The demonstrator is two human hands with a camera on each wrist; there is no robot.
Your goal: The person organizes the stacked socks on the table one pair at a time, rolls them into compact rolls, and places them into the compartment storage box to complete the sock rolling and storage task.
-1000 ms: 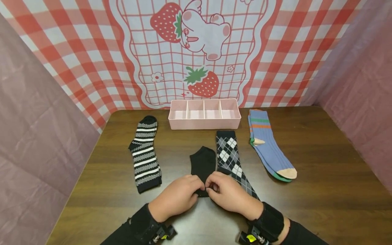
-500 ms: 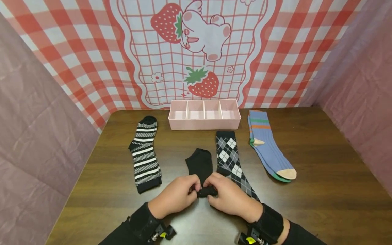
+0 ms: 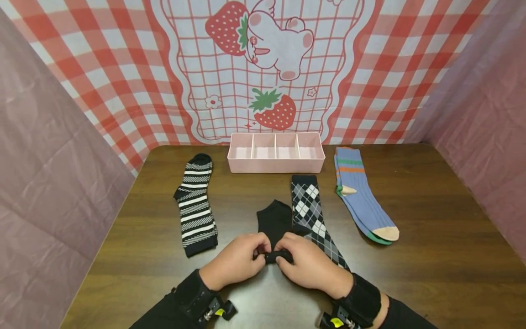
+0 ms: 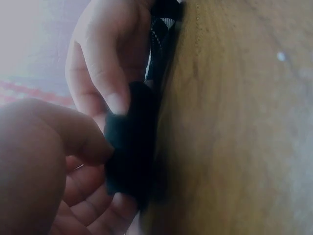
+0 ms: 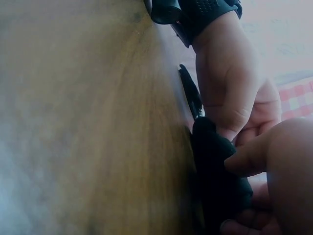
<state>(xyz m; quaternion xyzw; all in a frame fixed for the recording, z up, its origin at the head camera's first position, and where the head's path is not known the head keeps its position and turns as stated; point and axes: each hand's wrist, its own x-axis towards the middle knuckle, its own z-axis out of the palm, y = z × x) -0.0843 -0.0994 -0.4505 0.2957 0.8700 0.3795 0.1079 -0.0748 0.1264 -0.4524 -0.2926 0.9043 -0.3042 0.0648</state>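
Together, the left hand [image 3: 238, 259] and right hand [image 3: 310, 262] are pinching the part-rolled black sock [image 3: 274, 221], fingers [image 3: 263, 239] curled, apparently preventing unrolling.

From my end I'm seeing a plain black sock [image 3: 274, 221] being pinched by the left hand [image 3: 241, 258] and the right hand [image 3: 307, 265]. Its near end is forming a short, thick roll between the two; the rest is lying flat just beyond the grip, its far edge coming to a blunt point.
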